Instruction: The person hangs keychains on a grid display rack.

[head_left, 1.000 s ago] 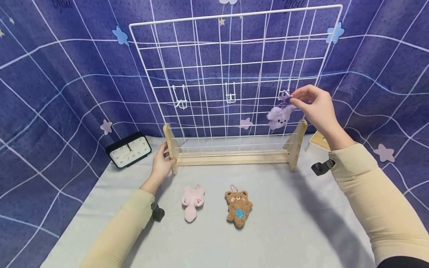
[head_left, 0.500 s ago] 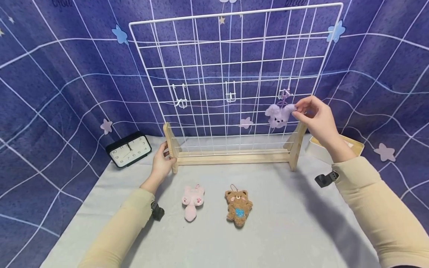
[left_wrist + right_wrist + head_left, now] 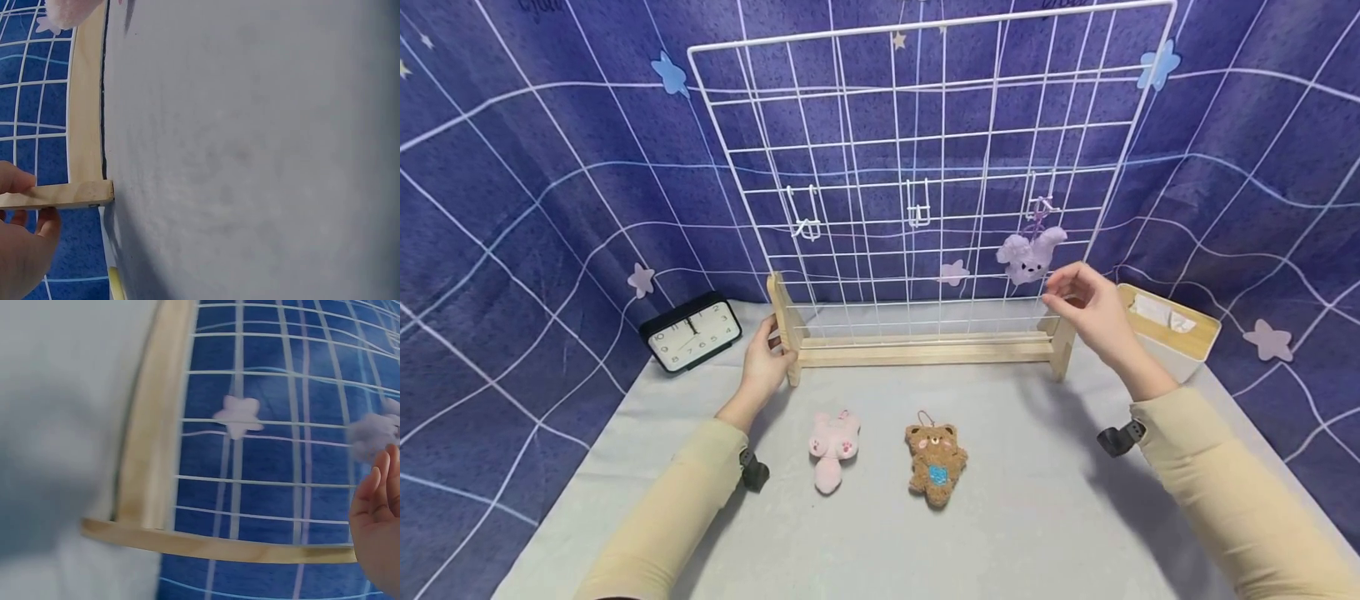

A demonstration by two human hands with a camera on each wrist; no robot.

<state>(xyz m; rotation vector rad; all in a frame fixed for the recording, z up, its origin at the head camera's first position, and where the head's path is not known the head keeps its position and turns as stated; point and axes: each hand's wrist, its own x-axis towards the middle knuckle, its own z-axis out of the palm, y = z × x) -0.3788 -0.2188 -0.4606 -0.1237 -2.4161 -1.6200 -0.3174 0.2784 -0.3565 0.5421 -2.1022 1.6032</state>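
Note:
A purple plush charm (image 3: 1030,254) hangs by its cord from the right hook (image 3: 1041,204) on the white wire grid (image 3: 917,133). Just below and to the right of it is my right hand (image 3: 1093,317), fingers loosely bent, holding nothing. In the right wrist view the same hand (image 3: 378,531) appears near the blurred plush (image 3: 372,434). My left hand (image 3: 765,360) grips the left wooden foot (image 3: 784,321) of the grid stand, thumb on one side and fingers on the other. A pink plush charm (image 3: 833,450) and a brown bear charm (image 3: 937,462) lie on the table.
Two more white hooks, the left one (image 3: 806,221) and the middle one (image 3: 917,208), sit on the grid. A black-framed clock (image 3: 691,335) stands at the left. Behind my right hand is a tissue box (image 3: 1176,333) with a wooden top. A star-patterned blue curtain (image 3: 550,250) encloses the table.
My right hand has moved from the purple plush's cord to its ear, then let go and dropped lower. The plush stays hanging on the hook. My left hand keeps its grip.

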